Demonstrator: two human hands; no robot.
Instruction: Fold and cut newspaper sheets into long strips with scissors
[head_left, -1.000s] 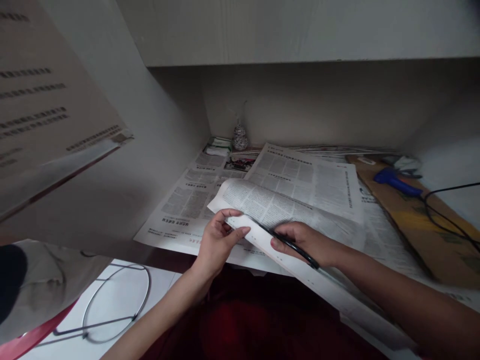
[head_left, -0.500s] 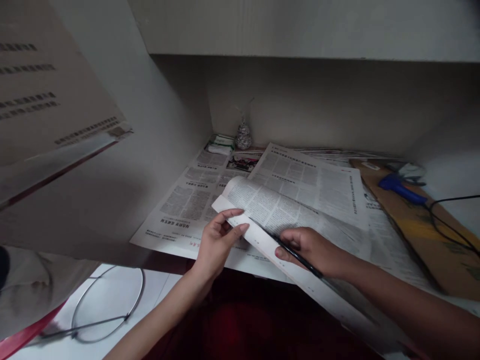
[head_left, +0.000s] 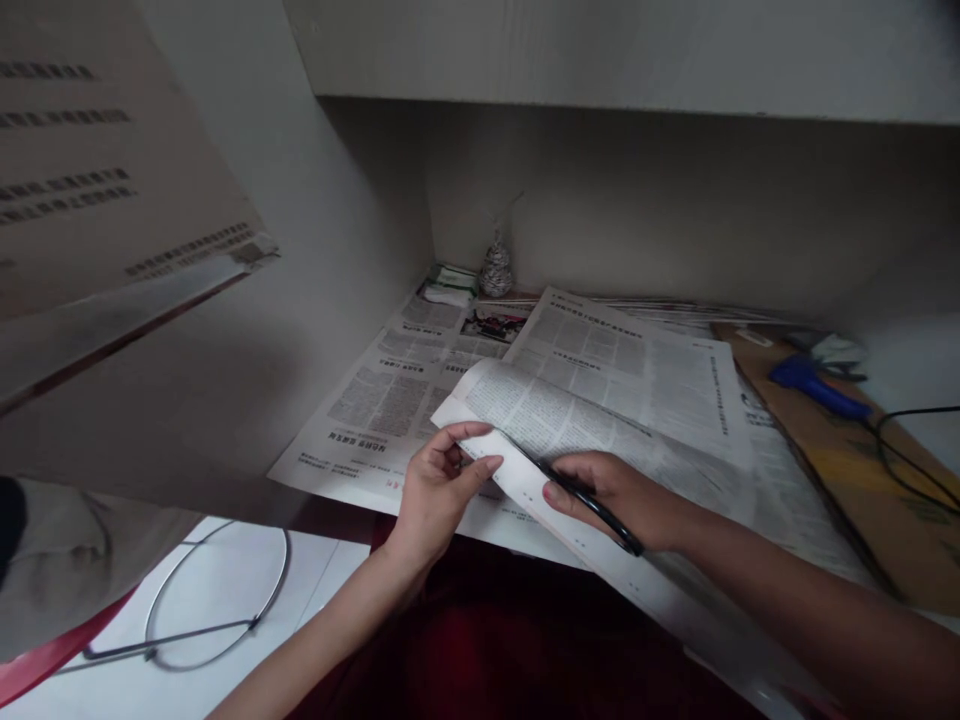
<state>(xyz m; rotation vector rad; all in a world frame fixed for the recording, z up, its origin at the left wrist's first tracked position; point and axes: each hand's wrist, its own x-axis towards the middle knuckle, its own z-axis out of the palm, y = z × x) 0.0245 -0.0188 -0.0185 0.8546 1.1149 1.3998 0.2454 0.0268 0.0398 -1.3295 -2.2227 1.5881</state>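
Observation:
My left hand [head_left: 442, 485] pinches the near edge of a folded newspaper [head_left: 555, 410] between thumb and fingers. Its upper sheet curls back, baring a pale margin strip along the front. A slim black-handled tool [head_left: 600, 515] lies in my right hand [head_left: 611, 495], fingers wrapped round it. Its thin front end runs along the line between the curled sheet and the margin, toward my left fingertips. Whether it is a knife or scissors cannot be made out. Under the folded paper, more newspaper sheets [head_left: 382, 410] are spread over the desk.
Behind the sheets stand a small woven-looking ornament [head_left: 496, 272] and a green-and-white packet [head_left: 451, 286]. On the right, a blue handheld device [head_left: 817, 388] with a black cable lies on cardboard [head_left: 847, 475]. A shelf [head_left: 600, 60] overhangs the desk; a wire ring [head_left: 287, 560] is at lower left.
The view has shifted slightly. The black tool and my right hand have moved a little left along the margin line; my left hand keeps its pinch on the paper.

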